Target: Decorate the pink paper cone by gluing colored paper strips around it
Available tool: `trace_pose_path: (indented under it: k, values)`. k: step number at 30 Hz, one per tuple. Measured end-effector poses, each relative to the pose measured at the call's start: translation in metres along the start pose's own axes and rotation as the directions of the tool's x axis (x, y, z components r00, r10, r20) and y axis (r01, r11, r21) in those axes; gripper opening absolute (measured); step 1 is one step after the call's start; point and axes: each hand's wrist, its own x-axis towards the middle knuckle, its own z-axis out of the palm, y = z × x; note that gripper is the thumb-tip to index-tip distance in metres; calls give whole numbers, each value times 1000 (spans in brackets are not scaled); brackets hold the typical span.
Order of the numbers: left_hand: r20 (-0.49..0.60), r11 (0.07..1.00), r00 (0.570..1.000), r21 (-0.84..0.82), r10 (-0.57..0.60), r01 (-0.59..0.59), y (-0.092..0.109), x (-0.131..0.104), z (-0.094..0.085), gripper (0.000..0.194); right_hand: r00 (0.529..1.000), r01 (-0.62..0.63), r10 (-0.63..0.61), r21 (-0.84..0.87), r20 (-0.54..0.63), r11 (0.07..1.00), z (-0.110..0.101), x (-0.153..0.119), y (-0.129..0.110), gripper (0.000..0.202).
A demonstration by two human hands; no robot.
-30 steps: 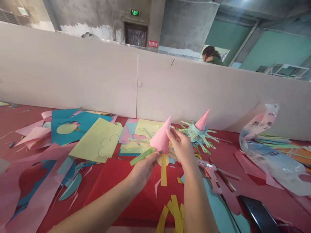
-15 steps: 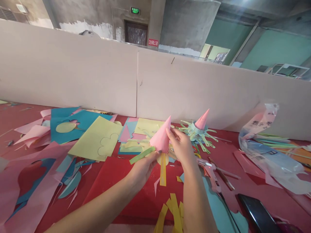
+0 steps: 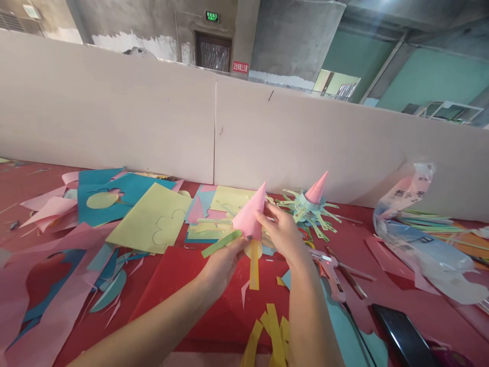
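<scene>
A pink paper cone (image 3: 250, 213) points upward between my two hands, with green and yellow paper strips sticking out around its base. My left hand (image 3: 230, 255) pinches the lower edge near a green strip (image 3: 221, 243). On the cone's right side, my right hand (image 3: 280, 229) has its fingers closed around the paper. A yellow strip (image 3: 254, 267) hangs down below the base. Behind my right hand stands another pink cone (image 3: 317, 188), ringed by a pale blue band and green strips (image 3: 321, 224).
A pink glue gun (image 3: 332, 275) and a black phone (image 3: 401, 334) lie on the right. Cut paper sheets (image 3: 148, 219) spread over the left. Yellow strips (image 3: 273, 331) lie in front. A plastic bag (image 3: 424, 250) sits at far right, before a white partition (image 3: 267, 137).
My right hand's fingers have slid slightly down the cone's right side. The cone has shifted a little to the left in the view.
</scene>
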Motion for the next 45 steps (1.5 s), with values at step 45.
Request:
trace_pose_path:
  k: [45]
  values:
    - [259, 732, 908, 539, 328, -418, 1, -14, -1, 4, 990, -131, 98, 419, 100, 898, -20, -6, -5, 54]
